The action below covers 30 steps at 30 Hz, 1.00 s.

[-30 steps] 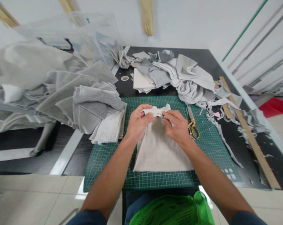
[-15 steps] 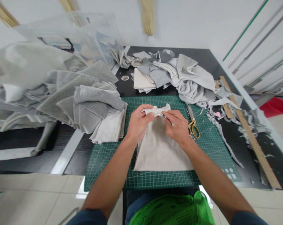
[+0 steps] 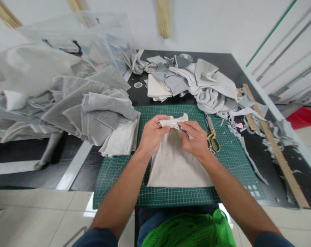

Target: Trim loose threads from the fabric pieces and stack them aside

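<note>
A beige piece of fabric [image 3: 179, 164] lies on the green cutting mat [image 3: 114, 175], its far edge lifted and folded over to show a whiter side. My left hand [image 3: 152, 133] pinches the left end of that edge between thumb and fingers. Closed around a small, shiny metal tool [image 3: 175, 124], my right hand [image 3: 193, 137] works at the right part of the same edge. The tool's slim tip lies against the white fold; its exact kind is mostly hidden by my fingers. Gold-handled scissors [image 3: 212, 137] rest on the mat just right of my right hand.
Grey fabric pieces [image 3: 75, 106] are heaped on the left, before a clear plastic box [image 3: 93, 44]. More cloth [image 3: 176, 79] and a white tape roll [image 3: 138, 85] lie behind the mat. Scraps [image 3: 248, 154] and a wooden ruler [image 3: 278, 151] line the right side.
The metal tip now shows more plainly along the white fold, with a slight shift of my right fingers. Both hands stay in nearly the same place.
</note>
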Each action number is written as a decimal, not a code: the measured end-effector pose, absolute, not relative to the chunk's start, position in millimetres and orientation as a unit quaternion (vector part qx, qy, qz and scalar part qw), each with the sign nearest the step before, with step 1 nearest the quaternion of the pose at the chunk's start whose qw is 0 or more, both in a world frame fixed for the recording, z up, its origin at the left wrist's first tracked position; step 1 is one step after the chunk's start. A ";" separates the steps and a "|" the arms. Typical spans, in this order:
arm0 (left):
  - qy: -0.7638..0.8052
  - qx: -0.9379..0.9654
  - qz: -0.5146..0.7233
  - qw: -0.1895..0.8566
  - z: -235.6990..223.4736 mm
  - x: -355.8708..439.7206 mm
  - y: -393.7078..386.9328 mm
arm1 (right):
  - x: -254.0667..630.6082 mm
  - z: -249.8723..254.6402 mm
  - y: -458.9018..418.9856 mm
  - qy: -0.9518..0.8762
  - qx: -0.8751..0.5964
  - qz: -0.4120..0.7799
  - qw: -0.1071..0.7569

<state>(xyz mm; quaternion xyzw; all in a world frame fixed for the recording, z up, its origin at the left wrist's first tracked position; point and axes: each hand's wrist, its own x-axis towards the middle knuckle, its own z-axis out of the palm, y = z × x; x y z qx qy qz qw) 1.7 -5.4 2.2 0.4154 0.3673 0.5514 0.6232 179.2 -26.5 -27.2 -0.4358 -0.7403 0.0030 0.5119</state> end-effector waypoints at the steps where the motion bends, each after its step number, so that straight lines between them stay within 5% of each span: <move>1: 0.368 0.416 0.552 0.622 1.9 1.8 -5.4 | 179.0 -26.8 -26.6 -0.740 -0.435 0.005 0.513; 30: 0.407 0.440 0.551 0.580 5.9 -0.6 -6.5 | 179.5 -26.5 -25.4 -0.727 -0.440 0.023 0.527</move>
